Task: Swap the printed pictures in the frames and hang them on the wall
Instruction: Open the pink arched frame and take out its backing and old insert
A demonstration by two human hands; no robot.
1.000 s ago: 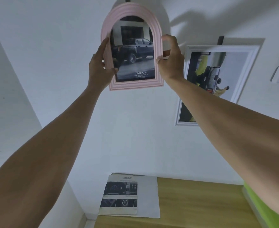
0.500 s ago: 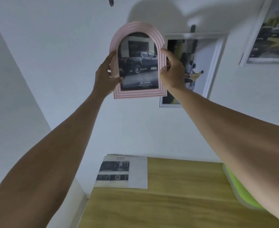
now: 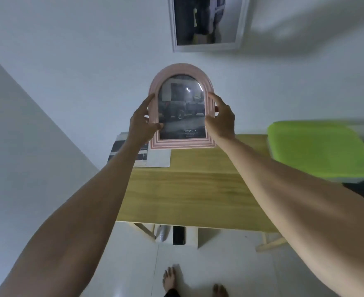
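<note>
While I watch, both hands grip the arched pink frame (image 3: 182,144) at frame centre, upright over the wooden table (image 3: 189,189): left hand (image 3: 143,125) pinching its left edge, right hand (image 3: 220,122) its right. Ridged moulding, glossy pane over a truck print (image 3: 182,112). White rectangular frame (image 3: 206,47) hangs top centre; lime lid (image 3: 320,148) at right.

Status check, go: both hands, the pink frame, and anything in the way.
Left hand and right hand grip the pink arched frame by its sides. Truck print inside, frame upright, off the wall. Wooden table below; nothing blocking.
</note>
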